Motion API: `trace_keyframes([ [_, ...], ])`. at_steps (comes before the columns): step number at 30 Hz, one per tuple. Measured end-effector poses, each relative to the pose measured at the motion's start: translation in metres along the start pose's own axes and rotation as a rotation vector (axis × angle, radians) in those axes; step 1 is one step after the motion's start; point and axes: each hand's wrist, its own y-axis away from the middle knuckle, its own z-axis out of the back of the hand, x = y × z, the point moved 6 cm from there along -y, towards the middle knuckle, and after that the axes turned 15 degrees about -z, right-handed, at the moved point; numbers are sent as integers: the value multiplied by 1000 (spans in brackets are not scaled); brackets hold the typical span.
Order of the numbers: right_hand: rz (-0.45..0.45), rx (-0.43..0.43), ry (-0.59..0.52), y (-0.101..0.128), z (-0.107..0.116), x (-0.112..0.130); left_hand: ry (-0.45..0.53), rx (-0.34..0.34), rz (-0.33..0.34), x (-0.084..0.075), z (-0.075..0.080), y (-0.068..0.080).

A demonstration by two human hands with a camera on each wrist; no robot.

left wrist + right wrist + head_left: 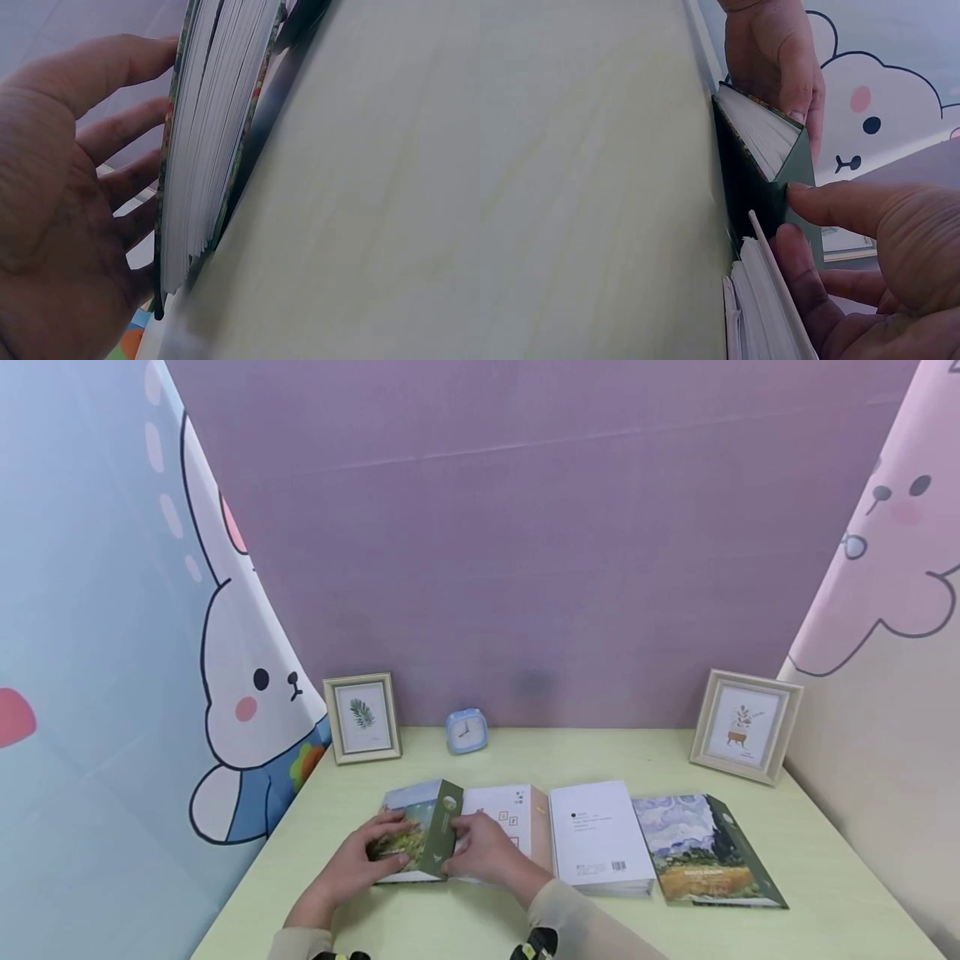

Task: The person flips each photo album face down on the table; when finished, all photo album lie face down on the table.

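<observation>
A green-spined photo album (438,827) with a painted landscape cover lies at the left of a row of albums. My left hand (371,852) rests on its front cover with thumb and fingers spread; in the left wrist view its page edges (214,142) face the camera. My right hand (487,852) touches the green spine (801,195) with its thumb, and its index finger is bent close below. Beneath the right hand lies a white album (498,799) with a peach spine, partly covered by the hand.
Right of these lie a white album (600,835) with a barcode and another landscape album (697,852) with a green spine. A blue clock (467,731) stands at the back, between a left picture frame (363,718) and a right picture frame (746,727). A purple cloth (525,543) hangs behind the table.
</observation>
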Motion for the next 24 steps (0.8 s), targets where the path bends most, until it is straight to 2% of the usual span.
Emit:
trace_keyframes([
  [9,-21,8,40,-2,-6,1,-21,-4,-10,1,2,1],
  [18,11,5,86,1,-11,8,-33,-3,-34,-2,3,1],
  [24,17,9,193,1,-16,11,-41,2,-33,0,4,1],
])
